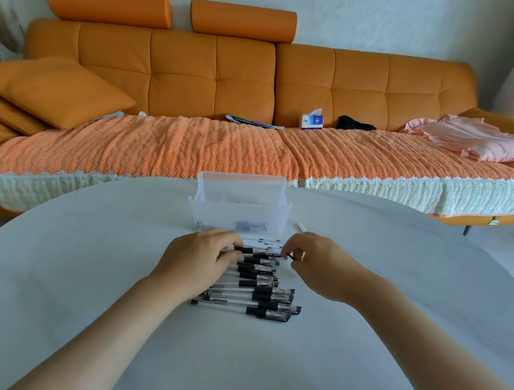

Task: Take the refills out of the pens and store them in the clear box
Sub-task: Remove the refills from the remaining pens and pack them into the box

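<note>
Several black-grip gel pens (265, 299) lie in a row on the white table (87, 273). My left hand (204, 254) grips the barrel of one pen (260, 251) held just above the far end of the row. My right hand (312, 257) pinches that pen's tip end. Thin loose refills (264, 242) lie on the table between the pens and the clear box (239, 205), which stands just beyond my hands with a few small items at its bottom.
A small clear pen part (301, 226) lies to the right of the box. Beyond the table runs an orange sofa (179, 73) with a tissue box (312, 121), pink cloth (472, 139) and cushions.
</note>
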`<state>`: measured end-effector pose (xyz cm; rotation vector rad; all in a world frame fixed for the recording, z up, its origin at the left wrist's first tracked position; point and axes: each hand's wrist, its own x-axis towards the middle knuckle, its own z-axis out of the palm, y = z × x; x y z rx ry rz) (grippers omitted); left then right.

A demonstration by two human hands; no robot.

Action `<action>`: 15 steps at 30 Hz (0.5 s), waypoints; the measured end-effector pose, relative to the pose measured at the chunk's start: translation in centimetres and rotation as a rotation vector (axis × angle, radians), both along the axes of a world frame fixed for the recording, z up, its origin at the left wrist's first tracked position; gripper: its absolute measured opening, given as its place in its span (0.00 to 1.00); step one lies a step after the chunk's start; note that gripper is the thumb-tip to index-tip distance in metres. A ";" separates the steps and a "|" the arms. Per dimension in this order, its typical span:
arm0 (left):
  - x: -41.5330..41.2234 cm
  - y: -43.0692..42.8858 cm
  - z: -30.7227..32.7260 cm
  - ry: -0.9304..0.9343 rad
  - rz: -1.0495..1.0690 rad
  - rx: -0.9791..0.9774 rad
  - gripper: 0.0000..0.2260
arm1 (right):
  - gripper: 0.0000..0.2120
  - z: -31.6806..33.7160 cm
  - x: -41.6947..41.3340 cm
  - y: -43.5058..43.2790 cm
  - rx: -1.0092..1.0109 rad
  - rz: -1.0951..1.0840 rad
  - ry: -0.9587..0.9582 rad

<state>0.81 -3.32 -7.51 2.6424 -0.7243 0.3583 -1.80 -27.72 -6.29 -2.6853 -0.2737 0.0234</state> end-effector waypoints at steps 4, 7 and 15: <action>-0.1 -0.7 -0.3 0.012 -0.001 -0.006 0.06 | 0.10 -0.6 -0.3 -1.1 0.019 -0.037 0.022; -0.2 -1.2 -0.6 0.016 -0.020 0.006 0.07 | 0.09 -0.7 -0.4 -1.3 0.035 -0.031 0.041; -0.4 -1.7 -1.0 -0.006 -0.051 0.011 0.08 | 0.14 -0.3 -0.4 -1.1 0.057 -0.014 0.063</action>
